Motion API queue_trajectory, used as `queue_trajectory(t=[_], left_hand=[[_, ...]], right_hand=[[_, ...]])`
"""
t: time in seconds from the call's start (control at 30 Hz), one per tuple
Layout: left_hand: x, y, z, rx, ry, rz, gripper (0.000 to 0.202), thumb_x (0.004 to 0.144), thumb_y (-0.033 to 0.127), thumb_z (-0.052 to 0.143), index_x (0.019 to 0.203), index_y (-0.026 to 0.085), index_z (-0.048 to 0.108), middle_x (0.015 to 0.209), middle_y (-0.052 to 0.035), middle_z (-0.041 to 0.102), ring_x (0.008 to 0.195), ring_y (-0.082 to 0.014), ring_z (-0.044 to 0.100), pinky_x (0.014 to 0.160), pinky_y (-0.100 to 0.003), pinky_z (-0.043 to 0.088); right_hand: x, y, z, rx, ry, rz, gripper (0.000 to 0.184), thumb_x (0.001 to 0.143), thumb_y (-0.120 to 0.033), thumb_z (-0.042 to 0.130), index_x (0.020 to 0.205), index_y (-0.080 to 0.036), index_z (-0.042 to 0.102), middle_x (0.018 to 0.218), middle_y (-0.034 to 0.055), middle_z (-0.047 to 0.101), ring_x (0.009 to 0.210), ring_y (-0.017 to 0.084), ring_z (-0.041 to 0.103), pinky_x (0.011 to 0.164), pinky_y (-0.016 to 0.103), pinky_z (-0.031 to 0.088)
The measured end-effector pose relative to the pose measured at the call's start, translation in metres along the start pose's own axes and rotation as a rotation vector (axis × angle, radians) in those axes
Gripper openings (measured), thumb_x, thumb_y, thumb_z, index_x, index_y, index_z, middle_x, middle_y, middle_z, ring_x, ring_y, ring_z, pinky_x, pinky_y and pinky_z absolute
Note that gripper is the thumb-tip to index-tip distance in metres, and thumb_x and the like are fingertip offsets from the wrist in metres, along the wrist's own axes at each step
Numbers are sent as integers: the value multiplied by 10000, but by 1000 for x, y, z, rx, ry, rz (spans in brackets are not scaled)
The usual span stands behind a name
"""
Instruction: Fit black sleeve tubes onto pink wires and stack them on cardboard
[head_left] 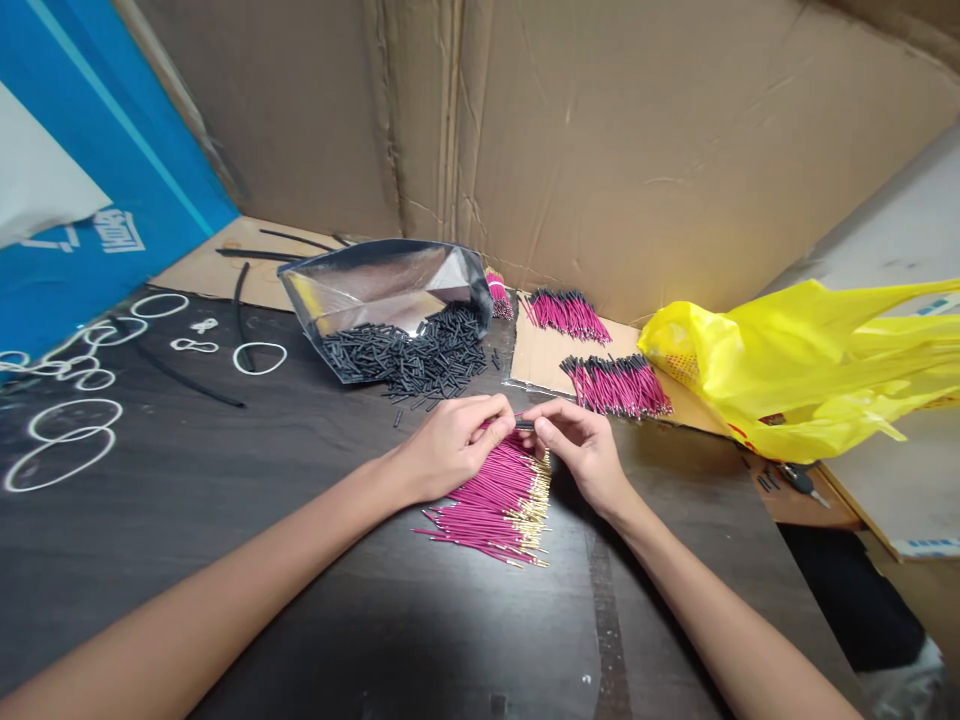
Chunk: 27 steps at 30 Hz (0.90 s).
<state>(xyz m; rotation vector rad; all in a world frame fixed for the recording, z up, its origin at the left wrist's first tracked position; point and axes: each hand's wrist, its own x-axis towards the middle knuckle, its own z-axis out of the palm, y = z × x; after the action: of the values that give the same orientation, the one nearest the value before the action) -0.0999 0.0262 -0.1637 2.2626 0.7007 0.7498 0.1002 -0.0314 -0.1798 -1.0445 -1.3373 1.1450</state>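
My left hand (465, 445) is closed in a pinch on a magenta wire at the far end of a wire pile. Opposite it, my right hand (577, 447) pinches a short black sleeve (525, 424) between thumb and fingers. The sleeve lies in line with the wire; whether it is around the wire's end I cannot tell. Below both hands spreads the pile of magenta wires (487, 490), with gold-coloured tips pointing right. Behind my left hand, an open silvery bag (375, 285) lies on its side, with many black sleeves (420, 350) spilling from its mouth.
Two bunches of black-tipped magenta wires (619, 385) rest on cardboard (538, 355) at the back. A yellow plastic bag (795, 370) sits at the right. White rubber bands (71, 420) and black tubing (191, 375) lie at the left. Cardboard walls (600, 150) stand behind.
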Motion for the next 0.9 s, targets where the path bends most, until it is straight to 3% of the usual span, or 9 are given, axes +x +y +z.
queue_trajectory(t=[0.2, 0.6, 0.9], left_hand=[[0, 0, 0, -14, -11, 45, 257, 1051, 231, 403, 856, 174, 560, 815, -2, 608, 730, -136, 544, 697, -272, 418], [0, 4, -1, -16, 3, 33, 275, 1043, 249, 398, 794, 181, 490, 736, 22, 528, 651, -123, 465, 632, -266, 373], [-1, 3, 1, 15, 7, 44, 271, 1032, 254, 398, 808, 178, 530, 770, -1, 543, 712, -146, 490, 666, -281, 396]], right_hand=[[0, -1, 1, -37, -10, -32, 197, 936, -403, 698, 1002, -226, 752, 834, 20, 722, 727, 156, 656, 697, 300, 542], [5, 2, -6, 46, -33, 10, 204, 870, -406, 761, 940, -217, 736, 820, 5, 708, 703, 150, 651, 677, 287, 517], [5, 2, -5, 36, -38, 14, 237, 853, -440, 764, 922, -215, 732, 803, 11, 722, 696, 160, 659, 706, 318, 544]])
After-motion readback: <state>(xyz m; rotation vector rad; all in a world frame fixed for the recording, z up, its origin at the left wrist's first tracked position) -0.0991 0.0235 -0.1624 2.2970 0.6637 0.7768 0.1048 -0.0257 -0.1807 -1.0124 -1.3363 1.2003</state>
